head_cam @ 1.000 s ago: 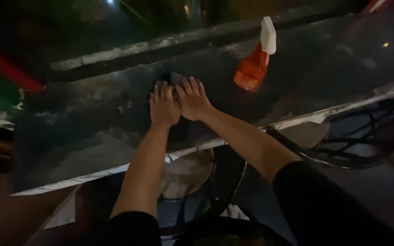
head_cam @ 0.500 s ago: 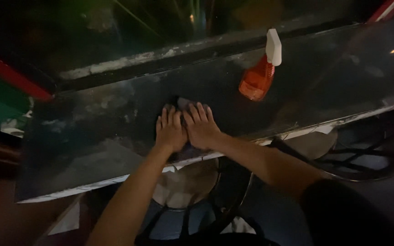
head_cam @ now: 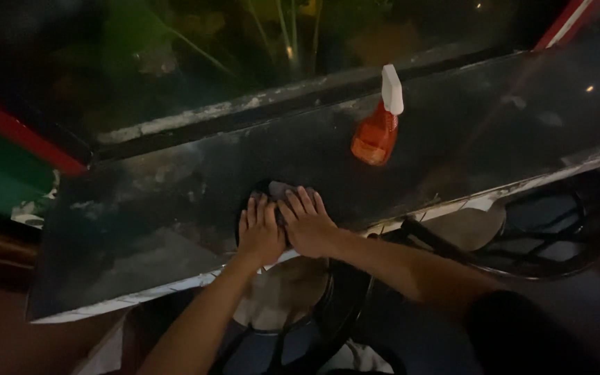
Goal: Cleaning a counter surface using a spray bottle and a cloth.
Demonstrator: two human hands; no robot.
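Both my hands lie flat, side by side, on a dark cloth (head_cam: 279,189) on a dark stone counter (head_cam: 147,208). My left hand (head_cam: 260,232) and my right hand (head_cam: 308,223) press down on the cloth with fingers spread; only its far edge shows beyond my fingertips. An orange spray bottle (head_cam: 376,132) with a white trigger head stands on the counter, to the right and farther back from my hands.
The counter's pale front edge (head_cam: 175,285) runs just under my wrists. Dark metal chairs with round seats (head_cam: 467,226) stand below it. Behind the counter a light ledge (head_cam: 196,114) borders green plants. A red and green panel (head_cam: 8,146) is at the left.
My hands and the cloth have slid toward me, from the middle of the counter to near its front edge. The spray bottle has stayed in place.
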